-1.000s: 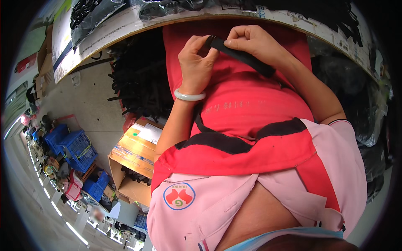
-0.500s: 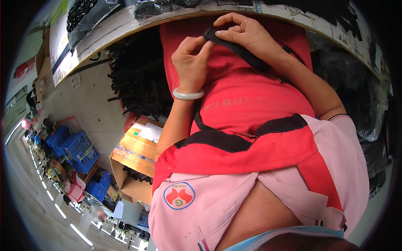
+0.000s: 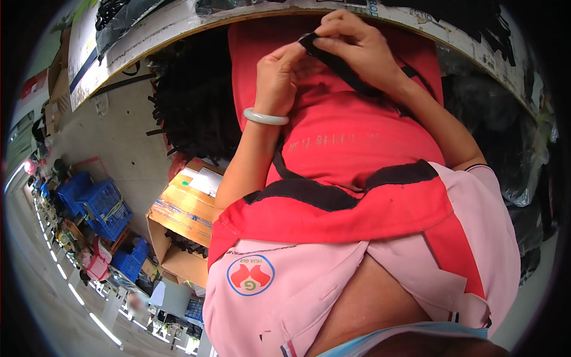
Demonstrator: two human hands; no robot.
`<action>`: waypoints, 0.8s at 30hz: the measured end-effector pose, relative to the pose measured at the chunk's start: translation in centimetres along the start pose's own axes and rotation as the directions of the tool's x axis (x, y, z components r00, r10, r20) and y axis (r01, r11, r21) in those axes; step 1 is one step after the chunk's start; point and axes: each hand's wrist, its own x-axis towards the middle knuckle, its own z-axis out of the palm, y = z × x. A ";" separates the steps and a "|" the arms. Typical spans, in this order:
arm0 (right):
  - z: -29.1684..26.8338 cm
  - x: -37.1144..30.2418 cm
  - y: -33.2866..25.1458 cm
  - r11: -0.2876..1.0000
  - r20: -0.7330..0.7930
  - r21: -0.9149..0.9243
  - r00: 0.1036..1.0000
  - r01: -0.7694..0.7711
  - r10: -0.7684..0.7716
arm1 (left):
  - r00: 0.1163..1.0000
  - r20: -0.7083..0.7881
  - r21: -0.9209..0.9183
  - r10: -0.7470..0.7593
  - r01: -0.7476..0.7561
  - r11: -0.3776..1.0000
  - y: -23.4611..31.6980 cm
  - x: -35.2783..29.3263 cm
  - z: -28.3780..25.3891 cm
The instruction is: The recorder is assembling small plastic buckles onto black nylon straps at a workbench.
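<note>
A black fabric strap (image 3: pixel 345 71) lies slantwise above my red apron (image 3: pixel 351 143), its far end raised near the table edge. My right hand (image 3: pixel 360 50) pinches the strap between thumb and curled fingers close to that end. At the strap's tip, my left hand (image 3: pixel 276 83) presses its thumb and forefinger together on it. A pale bangle (image 3: pixel 266 116) circles my left wrist. The lower part of the strap runs under my right wrist, where its end is hidden.
The worktable's edge (image 3: pixel 178 50) curves across just beyond my hands, with plastic-wrapped black goods (image 3: pixel 122 27) on it. Left of me are a pile of black straps (image 3: pixel 190 107), an opened cardboard box (image 3: pixel 184 208) and blue crates (image 3: pixel 104 205). Black plastic bags (image 3: pixel 511 137) sit at right.
Both hands have shifted slightly to the right and away from me with the strap. My left fingers have closed up and turned more toward its tip.
</note>
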 end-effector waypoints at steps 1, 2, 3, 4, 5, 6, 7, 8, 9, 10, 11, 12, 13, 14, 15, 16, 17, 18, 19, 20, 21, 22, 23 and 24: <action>-0.1 -0.2 -1.1 0.968 -0.078 -0.147 0.973 0.203 -0.216 | 1.000 -0.004 -0.006 -0.001 0.001 1.000 0.3 0.0 0.4; -0.1 0.4 -2.5 0.900 -0.051 -0.208 0.914 0.384 -0.402 | 0.995 -0.022 0.075 0.100 -0.098 0.992 0.6 0.0 0.6; -0.4 0.5 -3.5 0.900 -0.048 -0.209 0.915 0.383 -0.401 | 0.979 -0.029 0.159 0.203 -0.196 0.968 0.8 0.0 0.6; -0.7 0.3 -4.3 0.974 -0.001 -0.175 0.989 0.143 -0.146 | 0.973 -0.059 0.126 0.225 -0.216 0.968 0.7 0.2 0.2; -0.9 0.2 -4.6 0.982 0.054 -0.155 0.991 -0.110 0.119 | 0.972 -0.061 0.122 0.225 -0.217 0.969 0.7 0.0 -0.1; -1.4 0.5 -3.6 0.958 0.106 -0.137 0.958 -0.251 0.266 | 0.959 -0.088 0.178 0.270 -0.251 0.951 0.6 0.1 0.2; -1.9 0.3 -2.9 0.959 0.098 -0.135 0.959 -0.250 0.264 | 0.942 -0.112 0.235 0.315 -0.283 0.930 0.5 0.1 0.5; -2.3 0.2 -2.5 0.943 0.152 -0.132 0.934 -0.305 0.324 | 0.944 -0.106 0.237 0.314 -0.282 0.929 0.4 0.1 0.8; -2.2 0.1 -2.3 0.922 0.213 -0.135 0.898 -0.363 0.385 | 0.934 -0.084 0.279 0.348 -0.313 0.908 0.3 -0.1 0.7; -1.9 0.1 -2.5 0.906 0.199 -0.113 0.884 -0.407 0.422 | 0.923 -0.061 0.320 0.381 -0.343 0.883 0.1 -0.3 0.7; -1.5 0.1 -2.4 0.905 0.201 -0.112 0.883 -0.410 0.425 | 0.923 -0.064 0.320 0.379 -0.341 0.884 -0.2 -0.3 0.6; -1.2 0.2 -2.4 0.897 0.153 -0.066 0.884 -0.436 0.441 | 0.906 -0.030 0.345 0.422 -0.387 0.855 -0.4 -0.3 0.6; -1.0 0.2 -2.3 0.889 0.106 -0.017 0.883 -0.458 0.458 | 0.886 0.006 0.369 0.464 -0.433 0.822 -0.5 -0.2 0.7; -1.1 0.4 -1.4 0.916 0.122 0.012 0.910 -0.400 0.396 | 0.885 0.007 0.368 0.466 -0.435 0.822 -0.4 -0.3 0.7; -0.8 0.4 -1.2 0.918 0.125 0.011 0.911 -0.397 0.393 | 0.894 -0.030 0.339 0.447 -0.412 0.846 -0.2 -0.4 0.7; -0.5 0.5 -1.2 0.888 0.097 0.124 0.896 -0.443 0.434 | 0.901 -0.068 0.309 0.428 -0.389 0.868 -0.1 -0.5 0.7; -0.2 0.6 -1.2 0.845 0.076 0.238 0.876 -0.480 0.476 | 0.898 -0.072 0.312 0.434 -0.394 0.865 0.0 -0.5 0.6; -0.5 0.7 -1.0 0.804 0.181 0.236 0.837 -0.547 0.516 | 0.905 -0.035 0.371 0.424 -0.382 0.846 0.0 -0.7 0.5; -0.9 0.7 -0.7 0.760 0.292 0.225 0.786 -0.610 0.544 | 0.910 -0.004 0.435 0.414 -0.371 0.821 0.2 -1.1 0.2; -1.4 0.6 -0.5 0.714 0.395 0.248 0.741 -0.655 0.543 | 0.911 0.030 0.404 0.411 -0.387 0.828 0.3 -1.2 0.4; -1.5 0.9 -0.6 0.710 0.455 0.237 0.721 -0.664 0.523 | 0.909 0.077 0.415 0.410 -0.403 0.816 0.4 -1.5 -0.2; -1.6 1.0 -0.5 0.743 0.392 0.207 0.750 -0.637 0.533 | 0.918 0.091 0.389 0.387 -0.391 0.834 0.7 -2.1 -0.3; -1.2 1.4 -0.4 0.773 0.330 0.176 0.777 -0.609 0.536 | 0.925 0.103 0.363 0.366 -0.378 0.852 1.4 -2.9 -0.4; -0.9 1.9 -0.5 0.831 0.278 0.173 0.835 -0.529 0.474 | 0.935 0.093 0.414 0.342 -0.348 0.841 2.8 -4.3 -0.2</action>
